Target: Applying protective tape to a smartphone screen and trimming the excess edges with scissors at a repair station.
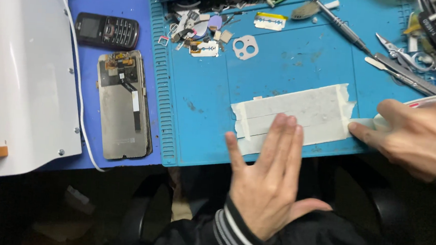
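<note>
The blue work mat (205,86) has shallow moulded compartments along its far edge; the one at the upper left holds a heap of small phone parts (199,31), among them a grey camera-lens frame (245,47) with 2 round holes, while a razor blade (269,21) lies in the strip beside it. Further right on the mat rest a precision screwdriver (341,26), tweezers (403,75) and small cutters (399,51). Near the mat's front edge lies a patch of white masking tape (300,115), laid in overlapping strips. The left hand (268,177) is open and flat, fingers straight and spread a little, fingertips pressing on the patch's lower edge; its wrist comes out of a dark sleeve with a striped cuff. The right hand (422,134) is curled, thumb and forefinger pinching a tape roll (382,121) at the patch's right end. Left of the mat, on the blue table, lie a bare phone screen assembly (123,105) and a black keypad phone (107,31), beside a white machine (22,68).
</note>
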